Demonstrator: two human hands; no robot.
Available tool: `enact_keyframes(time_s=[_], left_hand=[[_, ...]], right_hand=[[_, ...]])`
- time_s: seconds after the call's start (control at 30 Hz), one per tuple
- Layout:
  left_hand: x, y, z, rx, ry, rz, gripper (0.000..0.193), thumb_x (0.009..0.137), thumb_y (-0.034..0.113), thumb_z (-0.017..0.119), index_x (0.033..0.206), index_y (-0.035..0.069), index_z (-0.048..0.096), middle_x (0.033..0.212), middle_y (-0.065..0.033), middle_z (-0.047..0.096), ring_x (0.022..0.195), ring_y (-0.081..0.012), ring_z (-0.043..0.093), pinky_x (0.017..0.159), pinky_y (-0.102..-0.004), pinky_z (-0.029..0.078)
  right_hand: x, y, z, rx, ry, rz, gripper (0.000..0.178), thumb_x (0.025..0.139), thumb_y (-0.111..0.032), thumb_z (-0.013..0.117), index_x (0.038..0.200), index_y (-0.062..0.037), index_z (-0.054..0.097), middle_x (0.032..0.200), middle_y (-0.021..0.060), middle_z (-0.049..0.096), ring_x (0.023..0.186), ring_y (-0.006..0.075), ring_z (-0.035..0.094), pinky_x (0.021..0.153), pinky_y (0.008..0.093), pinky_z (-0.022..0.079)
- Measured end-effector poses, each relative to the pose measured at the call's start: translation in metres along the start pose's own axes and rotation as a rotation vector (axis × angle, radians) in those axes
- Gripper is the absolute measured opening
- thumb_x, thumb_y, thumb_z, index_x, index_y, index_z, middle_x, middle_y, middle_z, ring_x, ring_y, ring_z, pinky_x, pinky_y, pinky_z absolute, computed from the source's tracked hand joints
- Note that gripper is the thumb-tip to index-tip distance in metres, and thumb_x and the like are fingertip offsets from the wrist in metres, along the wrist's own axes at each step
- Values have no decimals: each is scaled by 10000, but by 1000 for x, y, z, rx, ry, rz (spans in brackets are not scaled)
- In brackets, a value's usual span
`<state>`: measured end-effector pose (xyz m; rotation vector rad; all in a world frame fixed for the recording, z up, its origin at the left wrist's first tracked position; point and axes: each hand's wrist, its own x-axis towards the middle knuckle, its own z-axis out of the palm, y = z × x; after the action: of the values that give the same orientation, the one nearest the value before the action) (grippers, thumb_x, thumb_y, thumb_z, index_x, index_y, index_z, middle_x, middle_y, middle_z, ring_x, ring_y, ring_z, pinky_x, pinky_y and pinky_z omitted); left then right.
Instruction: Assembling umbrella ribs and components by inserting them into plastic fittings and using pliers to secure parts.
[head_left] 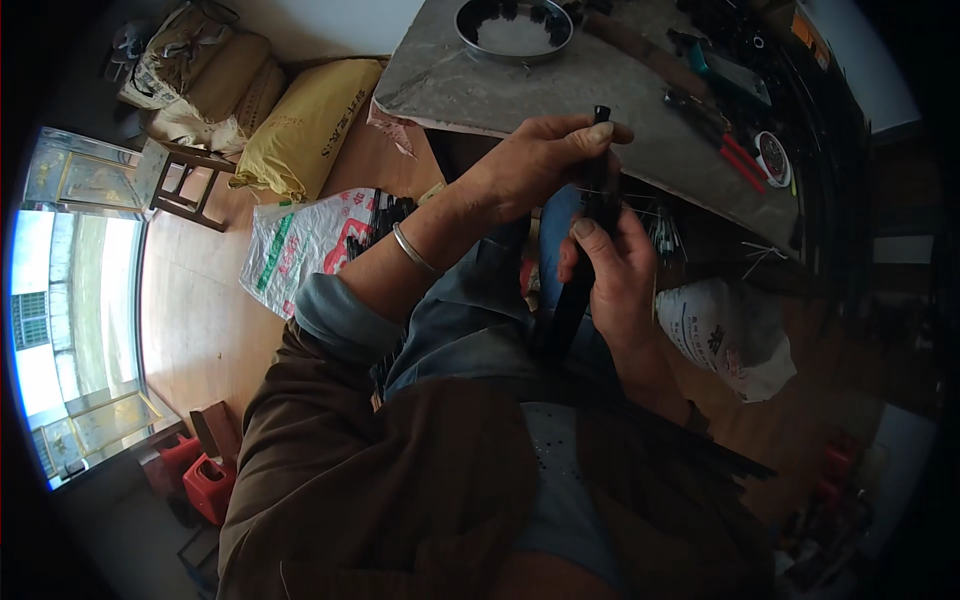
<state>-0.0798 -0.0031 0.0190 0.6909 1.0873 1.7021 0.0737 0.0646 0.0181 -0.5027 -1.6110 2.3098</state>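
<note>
My left hand (545, 165) is above my lap, its thumb and fingers pinched round a small black piece (602, 113) whose end sticks up past the thumb. Just below and to the right, my right hand (618, 262) is closed on a dark, narrow piece (602, 208), its thumb pressed on the front. A long black strip (572, 305) runs down from the right hand toward my waist. Whether these black parts are one object is hidden by the fingers and the dark. Thin light wires (665, 235) show behind the right hand.
A grey-topped table (450, 85) stands ahead with a metal bowl (515, 28), red-handled pliers (742, 163) and a round container (773, 158). Left lie a yellow sack (310, 125), a plastic bag (300, 245) with black strips and a wooden stool (190, 185). A white bag (725, 335) sits right.
</note>
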Motion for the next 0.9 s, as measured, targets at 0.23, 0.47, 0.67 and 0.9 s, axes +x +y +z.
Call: enact_keyframes(time_s=[0.23, 0.47, 0.67, 0.9], left_hand=[[0, -3, -5, 31, -53, 64, 417, 974, 300, 528, 1285, 21, 519, 947, -43, 627, 906, -107, 596, 830, -263, 483], [-5, -1, -1, 68, -8, 53, 418, 952, 318, 567, 1263, 40, 548, 959, -44, 653, 918, -103, 607, 819, -260, 488], [-7, -2, -6, -68, -33, 34, 404, 922, 301, 618, 1181, -8, 599, 943, -67, 666, 907, -139, 609, 859, -290, 481], [-7, -10, -1, -213, -24, 26, 412, 956, 315, 550, 1238, 14, 550, 997, -71, 662, 952, -160, 615, 905, -315, 458]], right_hand=[[3, 6, -4, 24, -7, -13, 193, 928, -182, 578, 998, -6, 539, 736, 44, 528, 612, 120, 521, 541, 264, 446], [3, 9, -7, 29, 2, -25, 186, 924, -174, 585, 990, -6, 543, 772, 42, 530, 623, 120, 521, 534, 266, 441], [4, 5, -8, 99, -54, -16, 174, 919, -167, 592, 987, -13, 546, 815, 50, 537, 626, 124, 521, 533, 276, 436], [9, 4, -11, 200, -66, 63, 171, 907, -149, 603, 991, -14, 540, 845, 51, 539, 635, 138, 525, 542, 292, 432]])
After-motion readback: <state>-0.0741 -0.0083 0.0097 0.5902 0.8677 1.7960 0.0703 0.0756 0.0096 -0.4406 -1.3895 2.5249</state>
